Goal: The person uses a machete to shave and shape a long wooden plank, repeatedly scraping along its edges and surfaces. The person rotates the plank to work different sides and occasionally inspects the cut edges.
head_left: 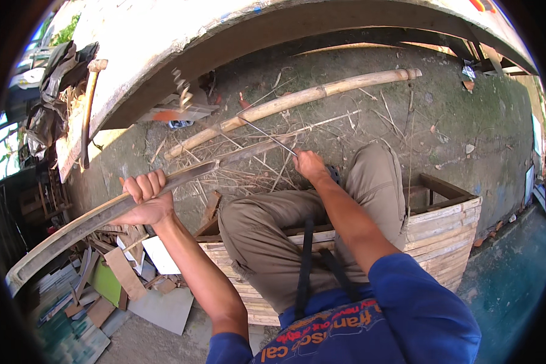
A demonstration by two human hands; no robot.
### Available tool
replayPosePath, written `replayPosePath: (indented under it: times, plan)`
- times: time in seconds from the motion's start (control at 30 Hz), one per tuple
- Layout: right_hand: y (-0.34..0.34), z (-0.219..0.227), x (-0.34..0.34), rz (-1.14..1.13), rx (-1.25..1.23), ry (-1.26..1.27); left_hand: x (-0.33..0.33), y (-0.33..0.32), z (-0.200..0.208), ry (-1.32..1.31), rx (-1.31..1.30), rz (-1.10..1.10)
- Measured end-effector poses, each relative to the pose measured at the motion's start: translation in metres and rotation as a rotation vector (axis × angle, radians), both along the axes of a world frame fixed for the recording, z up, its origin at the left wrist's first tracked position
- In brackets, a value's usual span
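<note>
A long split bamboo pole (191, 173), with its hollow inner side showing, slants from the lower left up to the middle. My left hand (144, 199) is closed around it, left of my knees. My right hand (311, 165), closed as well, grips a thin, straight metal tool (264, 131) near the pole's upper right end. The tool crosses over that end and points up and left; its kind is not clear, and its grip end is hidden in my fist. Beyond it a whole bamboo pole (285, 104) lies on the ground.
I sit on a bamboo-slat bench (446, 233) with an open frame. Loose bamboo strips (267, 164) litter the ground ahead. A pale tabletop (145, 36) overhangs the far side, with a hammer (90, 109) at its left edge. Scrap boards (124, 273) pile up at lower left.
</note>
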State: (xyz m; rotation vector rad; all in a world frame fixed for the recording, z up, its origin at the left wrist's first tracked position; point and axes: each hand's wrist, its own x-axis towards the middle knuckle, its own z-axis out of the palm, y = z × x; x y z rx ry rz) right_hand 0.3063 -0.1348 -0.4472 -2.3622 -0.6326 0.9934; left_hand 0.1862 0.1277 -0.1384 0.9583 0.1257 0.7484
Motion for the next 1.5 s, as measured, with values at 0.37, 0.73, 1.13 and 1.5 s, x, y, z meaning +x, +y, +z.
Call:
replayPosePath:
  times: [0.37,0.73,1.13,1.5]
  plan:
    - [0.001,-0.032,0.002,-0.076,-0.21,0.021,0.013,-0.018,0.006,0.024,0.08,-0.034]
    - [-0.002,-0.043,0.006,-0.22,-0.341,0.123,0.018,-0.025,0.008,0.0,0.084,-0.091]
    - [-0.023,-0.076,-0.006,-0.296,-0.243,0.023,0.019,-0.02,0.008,-0.012,0.12,-0.197]
    - [-0.024,-0.064,-0.004,-0.188,-0.287,0.209,0.0,-0.028,0.007,0.034,0.074,0.028]
